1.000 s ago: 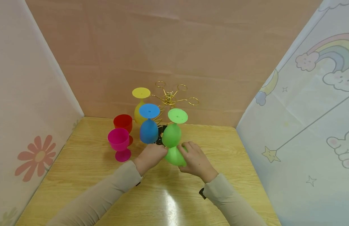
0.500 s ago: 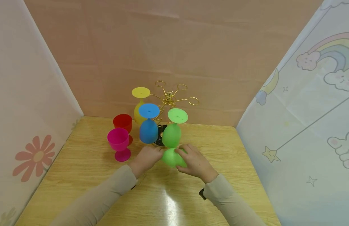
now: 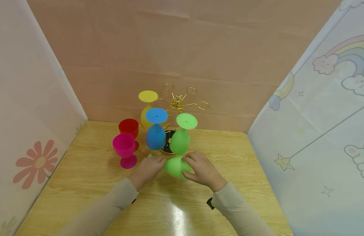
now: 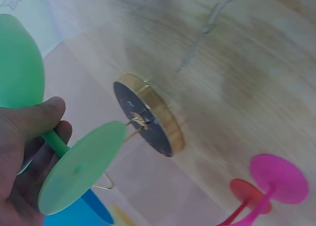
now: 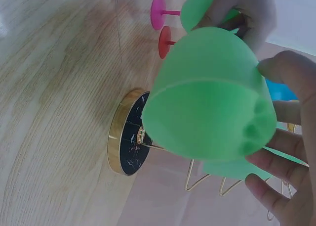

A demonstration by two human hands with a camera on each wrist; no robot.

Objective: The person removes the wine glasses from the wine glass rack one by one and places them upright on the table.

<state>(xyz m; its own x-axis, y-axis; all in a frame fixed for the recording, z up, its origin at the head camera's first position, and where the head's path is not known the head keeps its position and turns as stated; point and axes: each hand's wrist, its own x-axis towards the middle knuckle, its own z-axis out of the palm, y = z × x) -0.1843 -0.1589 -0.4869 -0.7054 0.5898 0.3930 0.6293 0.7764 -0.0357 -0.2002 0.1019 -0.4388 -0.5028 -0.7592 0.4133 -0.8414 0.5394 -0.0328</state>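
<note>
Both hands hold a light green plastic goblet [image 3: 173, 167] low in front of the gold rack [image 3: 177, 103]. It lies on its side, its mouth toward the right hand. My left hand [image 3: 148, 169] pinches the stem, and the goblet's flat foot [image 4: 81, 169] shows beyond the fingers in the left wrist view. My right hand [image 3: 205, 172] has its thumb and fingers curved round the bowl [image 5: 207, 119], near the rim. Upside down on the rack hang a yellow goblet [image 3: 146, 119], a blue goblet [image 3: 156, 137] and another green goblet [image 3: 180, 141].
A magenta goblet [image 3: 124, 146] and a red goblet [image 3: 129, 127] stand upright on the wooden table [image 3: 229, 154], left of the rack. Black and gold, the rack's round base [image 4: 148, 114] stands behind the held goblet. Several rack rings, including the right ring [image 3: 203, 105], hold nothing.
The held goblet has turned further onto its side and shifted slightly left and nearer. My left hand has moved left and down with the stem; the right hand has barely moved.
</note>
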